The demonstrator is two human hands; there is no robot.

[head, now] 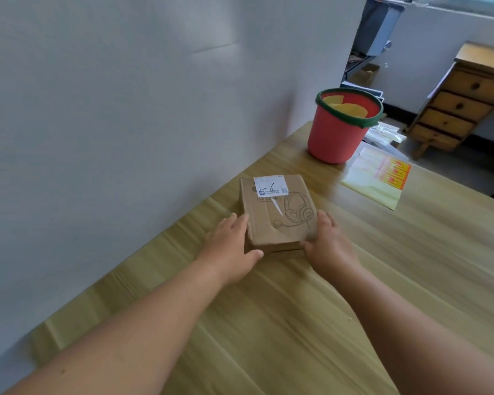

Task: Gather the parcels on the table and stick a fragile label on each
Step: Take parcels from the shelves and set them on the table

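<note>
Head view: parcel (277, 215) clasped between both hands.
Left hand (231, 243) and right hand (330, 242) gripped its sides; I judged it light, stiff cardboard.

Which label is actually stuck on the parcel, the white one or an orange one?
The white shipping label, on the far end of the parcel. The orange fragile labels lie on their sheet beside the red bucket.

You have bare table (297, 323) on the near side of the box (274, 215) and out to its right. The wall (126, 109) runs close along its left, leaving a narrow strip. Beyond it, the red bucket (334, 132) and the label sheet (374, 178) just beside it take up the far corner.
</note>
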